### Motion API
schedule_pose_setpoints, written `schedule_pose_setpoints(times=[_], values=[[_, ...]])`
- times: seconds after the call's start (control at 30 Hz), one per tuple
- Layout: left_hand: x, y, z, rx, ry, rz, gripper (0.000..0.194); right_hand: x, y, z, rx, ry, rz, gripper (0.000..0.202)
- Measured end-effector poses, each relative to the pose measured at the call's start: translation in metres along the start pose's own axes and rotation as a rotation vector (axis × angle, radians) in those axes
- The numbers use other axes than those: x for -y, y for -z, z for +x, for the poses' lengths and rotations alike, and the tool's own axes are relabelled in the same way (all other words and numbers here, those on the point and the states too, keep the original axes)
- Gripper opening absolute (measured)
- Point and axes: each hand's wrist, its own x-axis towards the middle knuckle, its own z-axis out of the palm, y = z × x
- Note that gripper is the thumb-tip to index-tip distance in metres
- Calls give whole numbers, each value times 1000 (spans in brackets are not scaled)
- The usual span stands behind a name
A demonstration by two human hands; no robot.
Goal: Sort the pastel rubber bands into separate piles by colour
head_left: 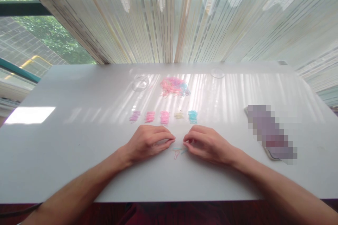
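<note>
My left hand [150, 141] rests low over the white table, thumb and fingertips pressed together in a pinch. Facing it across a small gap, my right hand [207, 143] pinches in the same way. Whatever is between either set of fingertips is too small to make out. Just below the fingertips lie a few thin loops like paper clips, a pink one [176, 154] and a blue one [183, 151] among them. Beyond my hands, small sorted piles form a row: purple [135, 116], coral [150, 116], pink [164, 117], pale yellow [179, 115] and turquoise [192, 116].
A larger mixed heap [174, 87] of the thin pieces lies behind the row. Clear round dishes or lids stand at its left [141, 83] and right [217, 73]. A phone [270, 133], partly blurred out, lies to the right. Striped curtains [169, 17] hang behind the table [79, 168].
</note>
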Motion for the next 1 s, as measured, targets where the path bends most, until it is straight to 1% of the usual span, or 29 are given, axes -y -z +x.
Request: schedule_pose_setpoints(times=[0.13, 0.27, 0.37, 0.53, 0.77, 1.0], values=[[10, 13, -2, -60, 40, 73, 11, -2, 0, 0, -1, -7, -5, 12], [21, 22, -5, -61, 133, 164, 16, -1, 1, -1, 21, -18, -3, 13], [25, 22, -7, -49, 169, 200, 17, -1, 1, 0, 25, -21, -2, 14], [25, 21, -7, -13, 177, 204, 16, -1, 2, 0, 36, -19, -1, 13], [25, 22, -7, -18, 189, 233, 20, -2, 2, 0, 41, -23, 7, 14], [23, 24, -6, -30, 190, 235, 15, -2, 2, 0, 47, -24, 4, 15]])
